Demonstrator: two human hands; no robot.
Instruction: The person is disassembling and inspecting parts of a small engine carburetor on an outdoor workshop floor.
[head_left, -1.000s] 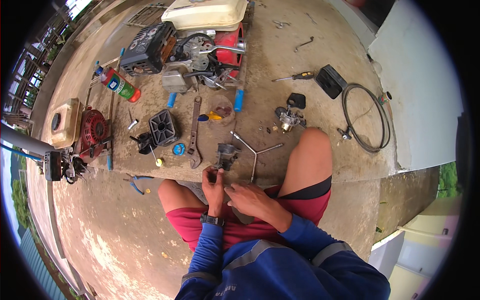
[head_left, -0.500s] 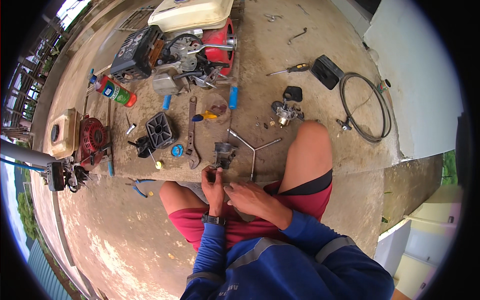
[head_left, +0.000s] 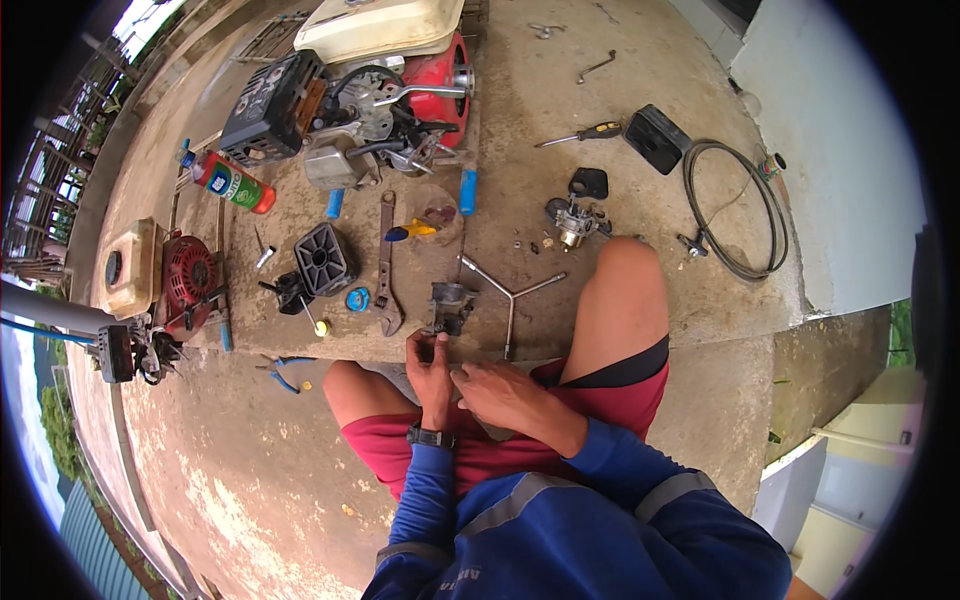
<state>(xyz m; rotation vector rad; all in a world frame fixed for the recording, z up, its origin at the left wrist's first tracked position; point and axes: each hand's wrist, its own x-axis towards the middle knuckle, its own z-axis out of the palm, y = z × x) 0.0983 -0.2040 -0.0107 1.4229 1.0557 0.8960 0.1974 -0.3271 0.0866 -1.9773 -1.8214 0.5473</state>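
My left hand point(head_left: 430, 372) is bent at the near edge of the raised concrete, thumb and fingertips drawn together. Just beyond them, and seeming to touch, lies a small dark engine part point(head_left: 450, 305). Whatever is in the pinch is too small to make out. Close beside it on the right, my right hand point(head_left: 506, 398) is curled over my lap, its fingers closed and their tips mostly hidden. A three-armed socket wrench point(head_left: 513, 296) lies just ahead of my right hand. An adjustable wrench point(head_left: 386, 262) rests left of the dark part.
A carburetor point(head_left: 573, 226) stands near my right knee. A partly stripped engine point(head_left: 390, 110) sits ahead, with a clear bowl point(head_left: 436, 212) before it. A black ribbed housing point(head_left: 325, 258), blue cap point(head_left: 357, 299), red bottle point(head_left: 232, 183), screwdriver point(head_left: 580, 134) and coiled cable point(head_left: 688, 190) lie around.
The whole view has shifted slightly, so things appear a little to the right. Both hands keep nearly the same pose and place; nothing has visibly been picked up or let go.
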